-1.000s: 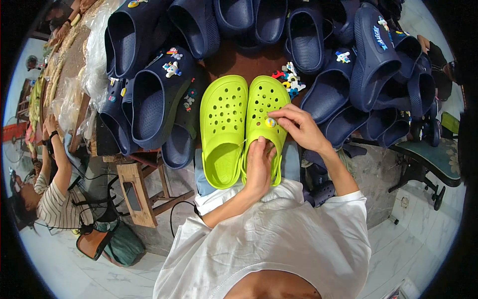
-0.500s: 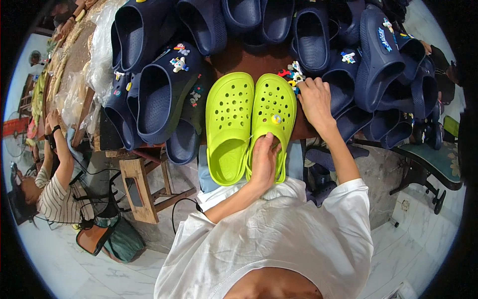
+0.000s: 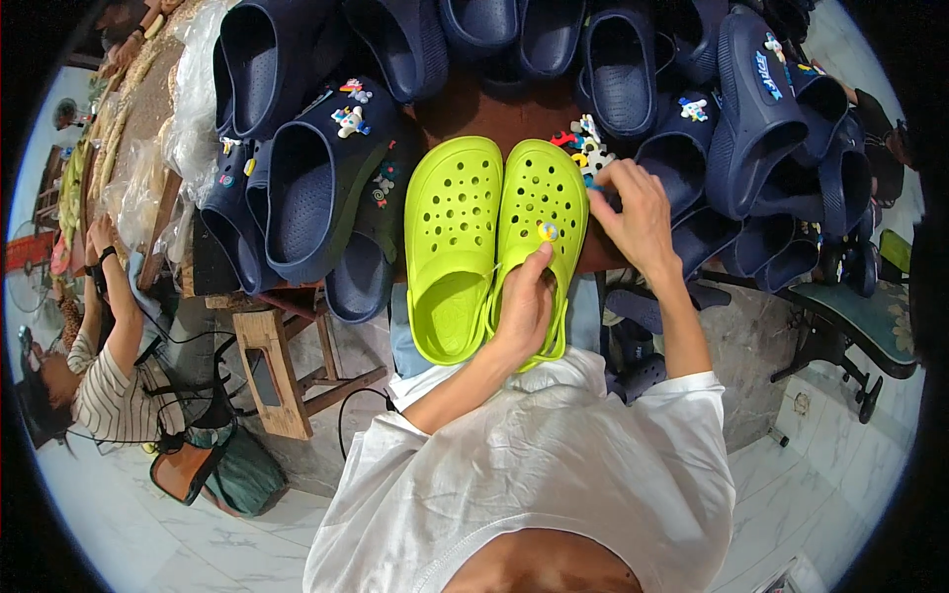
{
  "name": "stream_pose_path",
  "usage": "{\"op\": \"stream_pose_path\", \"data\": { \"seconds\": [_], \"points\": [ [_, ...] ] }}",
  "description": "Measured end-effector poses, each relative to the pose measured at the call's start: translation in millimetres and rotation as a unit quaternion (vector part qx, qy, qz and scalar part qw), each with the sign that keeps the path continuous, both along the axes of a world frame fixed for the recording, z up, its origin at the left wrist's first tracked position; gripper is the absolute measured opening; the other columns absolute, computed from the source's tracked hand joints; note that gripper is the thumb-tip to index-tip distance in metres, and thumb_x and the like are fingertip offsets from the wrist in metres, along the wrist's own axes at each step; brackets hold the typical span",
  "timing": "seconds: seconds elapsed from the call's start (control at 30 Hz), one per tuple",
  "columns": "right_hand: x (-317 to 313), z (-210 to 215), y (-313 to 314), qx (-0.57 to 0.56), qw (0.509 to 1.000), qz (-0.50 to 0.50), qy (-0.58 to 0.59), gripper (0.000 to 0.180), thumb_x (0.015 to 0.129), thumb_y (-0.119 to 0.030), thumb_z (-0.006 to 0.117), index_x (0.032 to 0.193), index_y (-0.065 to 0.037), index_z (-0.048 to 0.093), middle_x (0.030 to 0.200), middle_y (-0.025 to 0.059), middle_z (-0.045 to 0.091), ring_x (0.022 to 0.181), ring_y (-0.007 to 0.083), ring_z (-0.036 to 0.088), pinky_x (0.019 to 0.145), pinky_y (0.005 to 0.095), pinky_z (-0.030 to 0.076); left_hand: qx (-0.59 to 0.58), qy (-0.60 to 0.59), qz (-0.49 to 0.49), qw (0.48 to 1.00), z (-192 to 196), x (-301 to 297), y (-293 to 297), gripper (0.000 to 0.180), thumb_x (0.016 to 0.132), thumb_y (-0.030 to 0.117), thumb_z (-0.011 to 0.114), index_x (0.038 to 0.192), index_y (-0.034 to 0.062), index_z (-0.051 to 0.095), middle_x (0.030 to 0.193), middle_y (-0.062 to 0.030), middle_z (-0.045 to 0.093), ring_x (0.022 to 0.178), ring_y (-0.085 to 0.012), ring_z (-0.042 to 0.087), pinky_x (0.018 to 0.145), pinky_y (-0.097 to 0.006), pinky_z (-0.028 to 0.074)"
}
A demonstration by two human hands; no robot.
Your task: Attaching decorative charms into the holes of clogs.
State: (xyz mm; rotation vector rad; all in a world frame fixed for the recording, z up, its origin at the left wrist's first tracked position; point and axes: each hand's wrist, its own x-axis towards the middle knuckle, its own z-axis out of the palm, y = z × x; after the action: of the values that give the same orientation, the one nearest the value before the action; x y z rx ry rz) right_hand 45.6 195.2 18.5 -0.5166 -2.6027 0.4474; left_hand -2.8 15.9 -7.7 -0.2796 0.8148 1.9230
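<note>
The left hand (image 3: pixel 524 304) grips the right lime-green clog (image 3: pixel 559 198) at its foot opening, thumb on the upper with the tip just beside a round multicoloured charm (image 3: pixel 549 231). Its mate, the left lime-green clog (image 3: pixel 443 265), lies alongside at 9 o'clock, both with toes at 12 over the brown bench (image 3: pixel 465 114) and heels at 6 toward the person's lap. Taken from the pair, the right hand (image 3: pixel 638 212) hovers between 2 and 3 o'clock, fingers bent; whether they pinch anything, I cannot tell. It is near a pile of small coloured charms (image 3: pixel 593 158) at 1 o'clock. Navy clogs (image 3: pixel 308 203) ring the pair from 9 round to 3, several bearing charms. A wooden stand (image 3: pixel 290 390) is at 8 o'clock, with a co-worker in a striped top (image 3: pixel 129 390) beyond it
</note>
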Motion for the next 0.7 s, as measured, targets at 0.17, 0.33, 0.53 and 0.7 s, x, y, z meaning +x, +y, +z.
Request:
{"op": "stream_pose_path", "data": {
  "seconds": [0.17,0.33,0.53,0.7],
  "points": [
    [12,-1,-15,-0.096,0.993,0.061,-0.005,0.017,0.08,-0.012,0.07,0.092,-0.006,0.06,0.088,0.009,0.06,0.084,0.0302,0.061,0.073,0.0396,0.045,0.015,-0.015,-0.007,1.0,-2,-1,-1,0.044,0.095,0.023,0.061,0.132,0.0025,0.05,0.13,-0.0061,0.057,0.122,-0.0182,0.051,0.106,-0.036,0.036],
    [22,-12,-21,-0.135,0.989,0.056,0.001,0.018,0.082,-0.01,0.069,0.098,-0.005,0.061,0.092,0.0106,0.061,0.087,0.0316,0.061,0.076,0.0415,0.047,0.021,-0.03,0.009,0.999,-3,-2,1,0.041,0.094,0.018,0.061,0.13,-0.0009,0.052,0.128,-0.0079,0.058,0.121,-0.0181,0.053,0.106,-0.035,0.038],
    [28,-10,-27,-0.13,0.989,0.071,0.003,0.019,0.084,-0.008,0.067,0.102,-0.005,0.063,0.095,0.0105,0.062,0.091,0.0315,0.062,0.079,0.0409,0.048,0.054,-0.054,-0.013,0.997,-12,-6,0,0.04,0.093,0.017,0.062,0.128,0.001,0.053,0.125,-0.0068,0.06,0.118,-0.0172,0.054,0.105,-0.034,0.038],
    [30,-13,-27,-0.202,0.977,0.052,0.032,0.018,0.084,-0.002,0.066,0.102,-0.001,0.069,0.095,0.012,0.065,0.087,0.0309,0.065,0.076,0.0372,0.052,0.049,-0.054,-0.013,0.997,-8,-7,0,0.038,0.092,0.016,0.063,0.126,0.0032,0.054,0.123,-0.0056,0.06,0.115,-0.0171,0.054,0.103,-0.034,0.039]
  ]
}}
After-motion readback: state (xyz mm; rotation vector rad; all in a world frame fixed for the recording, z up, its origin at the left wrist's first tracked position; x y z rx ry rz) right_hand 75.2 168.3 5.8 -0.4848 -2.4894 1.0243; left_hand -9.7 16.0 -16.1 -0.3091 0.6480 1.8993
